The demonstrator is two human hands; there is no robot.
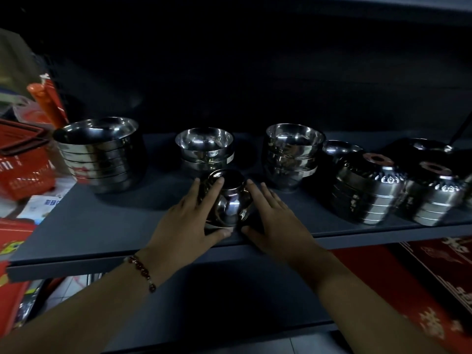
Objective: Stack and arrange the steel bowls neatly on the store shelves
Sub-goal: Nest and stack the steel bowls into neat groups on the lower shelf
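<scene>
A small stack of upside-down steel bowls [227, 200] stands near the front edge of the dark grey shelf [102, 226]. My left hand [189, 221] cups its left side, fingers over the top and thumb at the base. My right hand [273, 221] lies flat on the shelf beside its right side, fingers spread; whether it touches the stack is unclear. Behind stand upright stacks: a large stack [99, 152] at left, a middle stack [205, 149], and a taller stack [293, 154]. Two upside-down patterned stacks [365, 190] [434, 198] sit at right.
A single bowl [339, 149] sits behind the patterned stacks. A red shopping basket [23, 169] and orange items [48, 103] crowd the left end. Red printed goods [421, 290] lie under the shelf at right. A lower shelf [229, 302] runs beneath my arms.
</scene>
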